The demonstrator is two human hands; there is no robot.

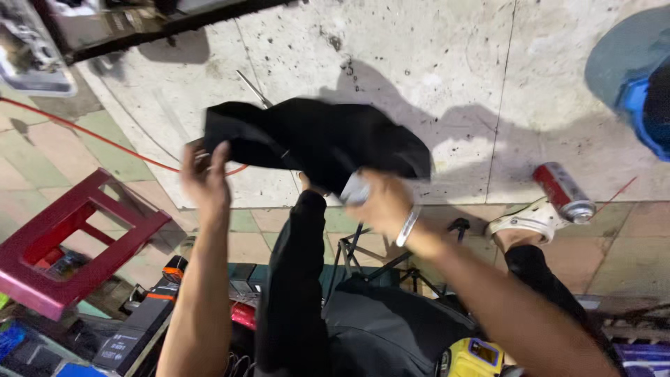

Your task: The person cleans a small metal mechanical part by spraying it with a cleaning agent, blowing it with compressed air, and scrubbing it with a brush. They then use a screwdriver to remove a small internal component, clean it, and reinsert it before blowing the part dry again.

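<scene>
Held a black cloth (317,143) stretched above the knee, left hand (204,174) pinching one corner and right hand (382,202) closed on the other edge, keeping it spread clear of the pavement (447,70) near a red spray can (564,192).

matt black cloth (317,139), glossy metal spray can (564,192), rough speckled concrete floor (433,77).

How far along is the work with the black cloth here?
Done: the black cloth is lifted clear of the pavement. In hand: left hand grips one edge, right hand the other, near a pale patch. Left: it still hangs bunched, not spread flat.
</scene>
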